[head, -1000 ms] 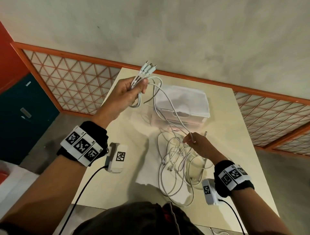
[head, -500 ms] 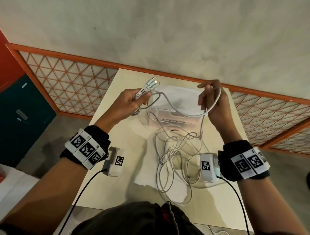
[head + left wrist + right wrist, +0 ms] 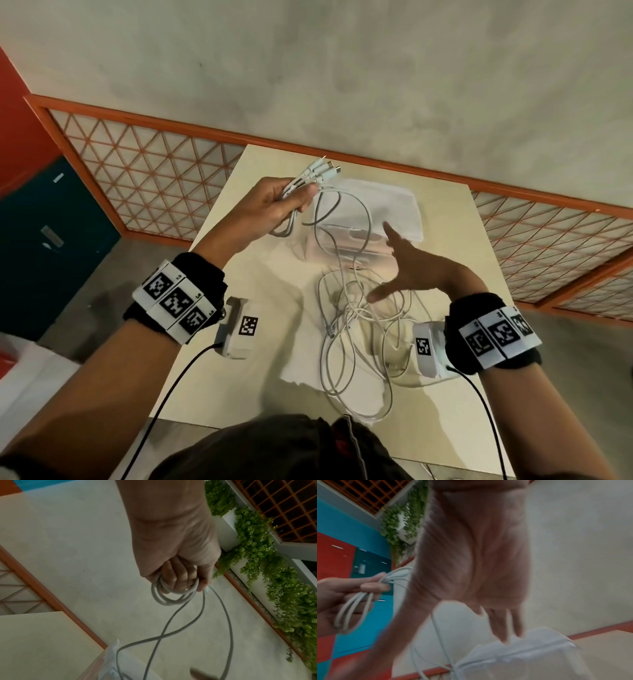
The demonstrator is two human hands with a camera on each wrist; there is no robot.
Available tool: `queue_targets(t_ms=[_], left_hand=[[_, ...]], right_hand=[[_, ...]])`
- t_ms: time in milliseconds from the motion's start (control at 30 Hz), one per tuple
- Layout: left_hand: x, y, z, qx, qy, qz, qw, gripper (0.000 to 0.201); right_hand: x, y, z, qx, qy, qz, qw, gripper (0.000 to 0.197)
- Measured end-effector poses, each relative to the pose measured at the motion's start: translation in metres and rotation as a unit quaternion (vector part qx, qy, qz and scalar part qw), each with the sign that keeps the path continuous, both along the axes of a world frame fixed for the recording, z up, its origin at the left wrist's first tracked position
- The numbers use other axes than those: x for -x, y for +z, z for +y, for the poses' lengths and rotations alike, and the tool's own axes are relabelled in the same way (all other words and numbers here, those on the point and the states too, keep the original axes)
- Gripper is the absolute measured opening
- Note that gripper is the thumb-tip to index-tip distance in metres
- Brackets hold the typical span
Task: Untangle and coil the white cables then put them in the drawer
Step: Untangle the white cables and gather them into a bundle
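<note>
My left hand (image 3: 299,202) is raised over the table's far left and grips a small coil of white cable (image 3: 171,597), with its connector ends (image 3: 325,171) fanning out past the fingers. From the coil a strand (image 3: 363,219) hangs down to the tangle of white cables (image 3: 356,329) on the table. My right hand (image 3: 382,263) hovers just above the tangle, open with fingers spread, holding nothing. In the right wrist view its fingers (image 3: 505,623) are straight and blurred. The small translucent drawer unit (image 3: 394,205) stands behind the tangle; whether its drawer is pulled out I cannot tell.
The beige table (image 3: 239,359) ends at a wall with an orange lattice fence (image 3: 154,171) on the left. A white paper sheet (image 3: 301,373) lies under the tangle. Black wires run from both wrist cameras toward my body.
My right hand has let go of the cable loop it held up at the right and dropped toward the tangle, fingers spread. The left hand still holds the coil in place.
</note>
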State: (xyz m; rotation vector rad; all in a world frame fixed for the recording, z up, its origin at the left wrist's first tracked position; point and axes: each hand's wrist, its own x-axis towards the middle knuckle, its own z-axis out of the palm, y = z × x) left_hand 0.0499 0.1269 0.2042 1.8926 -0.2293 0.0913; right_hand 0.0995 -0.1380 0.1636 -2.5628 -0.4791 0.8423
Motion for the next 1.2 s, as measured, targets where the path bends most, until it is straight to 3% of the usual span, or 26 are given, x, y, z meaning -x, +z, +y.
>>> queue_targets(t_ms=[100, 200, 300, 400, 567, 633, 733, 833, 933, 1033, 1100, 1200], left_hand=[[0.002, 0.0, -0.004, -0.004, -0.042, 0.022, 0.999, 0.036], [0.006, 0.005, -0.009, 0.015, -0.074, 0.031, 0.997, 0.038], [0.008, 0.008, -0.009, 0.048, -0.086, 0.037, 0.994, 0.038], [0.008, 0.004, -0.008, 0.063, -0.092, 0.037, 0.993, 0.036], [-0.001, 0.003, 0.006, 0.257, -0.031, 0.037, 0.965, 0.036], [-0.007, 0.002, 0.013, 0.286, 0.009, 0.038, 0.958, 0.033], [-0.01, -0.011, 0.02, 0.242, 0.094, 0.048, 0.964, 0.038], [-0.013, -0.026, 0.026, 0.141, 0.2, 0.066, 0.967, 0.037], [-0.015, -0.039, 0.033, -0.011, 0.234, 0.095, 0.968, 0.032], [-0.016, -0.057, 0.045, -0.099, 0.263, 0.123, 0.952, 0.033], [-0.017, -0.068, 0.052, -0.111, 0.296, 0.142, 0.938, 0.04], [-0.018, -0.067, 0.048, -0.073, 0.333, 0.14, 0.929, 0.045]], right_hand=[[0.009, 0.016, 0.029, -0.19, 0.019, -0.107, 0.976, 0.127], [0.01, 0.014, 0.054, -0.326, 0.037, -0.141, 0.934, 0.075], [0.009, 0.002, 0.065, -0.387, 0.0, -0.116, 0.915, 0.036], [0.013, -0.007, 0.069, -0.436, -0.018, -0.036, 0.899, 0.015], [0.015, -0.025, 0.063, -0.324, 0.002, -0.044, 0.945, 0.037], [0.013, -0.036, 0.054, -0.288, -0.006, -0.064, 0.955, 0.038], [0.005, -0.048, 0.037, -0.276, -0.027, -0.048, 0.959, 0.037], [-0.003, -0.052, 0.019, -0.257, -0.032, -0.042, 0.965, 0.038], [-0.003, -0.048, 0.01, -0.271, -0.045, -0.056, 0.96, 0.039], [-0.002, -0.037, 0.01, -0.291, -0.033, -0.074, 0.953, 0.039], [-0.003, -0.032, 0.01, -0.271, -0.017, -0.092, 0.958, 0.038], [-0.004, -0.032, 0.013, -0.155, 0.029, -0.127, 0.979, 0.038]])
